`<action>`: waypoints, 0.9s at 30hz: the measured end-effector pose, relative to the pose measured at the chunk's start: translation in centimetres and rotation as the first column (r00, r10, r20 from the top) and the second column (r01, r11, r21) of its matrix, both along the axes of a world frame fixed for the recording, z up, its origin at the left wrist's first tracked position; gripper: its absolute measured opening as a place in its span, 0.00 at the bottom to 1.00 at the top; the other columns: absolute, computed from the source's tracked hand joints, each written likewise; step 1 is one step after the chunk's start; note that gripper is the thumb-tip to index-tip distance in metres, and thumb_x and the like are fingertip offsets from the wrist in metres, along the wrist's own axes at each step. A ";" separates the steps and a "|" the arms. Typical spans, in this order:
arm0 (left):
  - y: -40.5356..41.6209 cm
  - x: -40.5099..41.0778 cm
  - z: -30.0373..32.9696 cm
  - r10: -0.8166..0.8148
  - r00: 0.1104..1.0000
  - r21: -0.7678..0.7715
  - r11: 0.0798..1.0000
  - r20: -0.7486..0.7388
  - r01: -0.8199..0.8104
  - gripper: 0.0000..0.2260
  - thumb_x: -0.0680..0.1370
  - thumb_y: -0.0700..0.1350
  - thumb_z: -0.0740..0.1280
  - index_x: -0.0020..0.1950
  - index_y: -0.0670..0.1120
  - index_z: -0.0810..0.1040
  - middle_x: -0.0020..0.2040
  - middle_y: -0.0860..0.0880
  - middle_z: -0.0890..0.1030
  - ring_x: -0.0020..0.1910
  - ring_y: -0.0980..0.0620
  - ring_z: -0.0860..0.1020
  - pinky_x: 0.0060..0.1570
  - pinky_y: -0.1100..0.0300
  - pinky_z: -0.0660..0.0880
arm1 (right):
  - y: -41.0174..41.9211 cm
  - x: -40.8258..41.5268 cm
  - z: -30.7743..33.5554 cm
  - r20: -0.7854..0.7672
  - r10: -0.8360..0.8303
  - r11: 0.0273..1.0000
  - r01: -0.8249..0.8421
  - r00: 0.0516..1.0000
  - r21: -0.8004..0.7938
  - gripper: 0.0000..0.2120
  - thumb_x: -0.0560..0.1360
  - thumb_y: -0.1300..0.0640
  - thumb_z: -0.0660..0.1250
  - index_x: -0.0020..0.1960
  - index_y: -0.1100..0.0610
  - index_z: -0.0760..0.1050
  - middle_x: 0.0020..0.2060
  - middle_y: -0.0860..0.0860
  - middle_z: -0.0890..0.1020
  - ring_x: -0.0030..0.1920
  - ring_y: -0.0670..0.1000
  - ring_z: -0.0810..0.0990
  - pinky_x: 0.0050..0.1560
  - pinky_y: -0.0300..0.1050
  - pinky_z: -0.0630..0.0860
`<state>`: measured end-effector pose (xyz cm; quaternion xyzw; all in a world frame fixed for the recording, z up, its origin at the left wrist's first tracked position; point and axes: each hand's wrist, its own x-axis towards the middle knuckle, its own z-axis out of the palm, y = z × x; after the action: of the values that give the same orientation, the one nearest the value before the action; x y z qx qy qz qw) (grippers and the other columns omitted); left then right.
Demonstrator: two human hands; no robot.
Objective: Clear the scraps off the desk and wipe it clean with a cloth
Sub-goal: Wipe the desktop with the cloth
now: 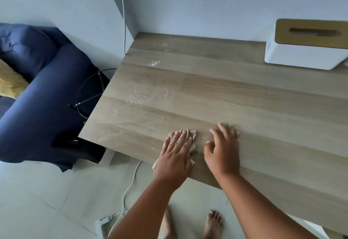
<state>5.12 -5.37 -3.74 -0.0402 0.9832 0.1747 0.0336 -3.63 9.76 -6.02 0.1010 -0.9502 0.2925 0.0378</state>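
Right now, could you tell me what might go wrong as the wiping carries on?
1. The crumbs lie near the desk left edge; a sideways sweep may push them onto the floor.
2. The cloth under the left hand is small and bunched, so it may smear residue.
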 end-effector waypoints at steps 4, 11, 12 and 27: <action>-3.2 1.1 -0.2 0.042 0.999 0.000 0.999 -0.011 -0.042 0.27 0.81 0.47 0.61 0.81 0.47 0.66 0.83 0.49 0.58 0.84 0.49 0.52 0.82 0.45 0.51 | -2.7 0.5 0.4 0.077 -0.029 0.995 0.022 0.997 0.100 0.23 0.70 0.59 0.72 0.65 0.59 0.81 0.73 0.59 0.74 0.78 0.66 0.63 0.78 0.68 0.54; -11.6 2.7 -0.7 0.160 0.987 0.000 0.987 0.021 -0.160 0.30 0.79 0.55 0.52 0.82 0.50 0.64 0.84 0.52 0.53 0.84 0.51 0.47 0.82 0.46 0.48 | -6.3 0.5 0.5 0.171 -0.196 0.947 0.142 0.966 0.287 0.34 0.74 0.47 0.55 0.78 0.58 0.67 0.81 0.58 0.61 0.82 0.63 0.51 0.79 0.69 0.44; -12.9 2.7 -0.7 0.179 0.984 0.001 0.984 0.025 -0.179 0.31 0.79 0.56 0.51 0.82 0.50 0.63 0.84 0.52 0.52 0.84 0.51 0.46 0.82 0.47 0.47 | -6.5 0.5 0.3 0.174 -0.206 0.937 0.143 0.963 0.319 0.34 0.75 0.46 0.53 0.78 0.58 0.66 0.81 0.58 0.60 0.82 0.63 0.50 0.78 0.70 0.44; -28.6 -2.5 -0.5 0.446 0.889 -0.075 0.895 0.104 -0.440 0.33 0.80 0.53 0.55 0.85 0.51 0.52 0.85 0.48 0.46 0.84 0.48 0.42 0.81 0.45 0.38 | -7.2 0.4 -0.7 0.043 -0.269 0.884 0.229 0.962 0.408 0.35 0.72 0.42 0.59 0.75 0.58 0.69 0.79 0.59 0.64 0.80 0.65 0.55 0.77 0.72 0.49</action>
<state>2.58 -33.94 -4.24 -0.2746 0.9483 0.1508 0.0503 -3.18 2.53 -6.76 -0.0308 -0.9955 0.0898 0.0067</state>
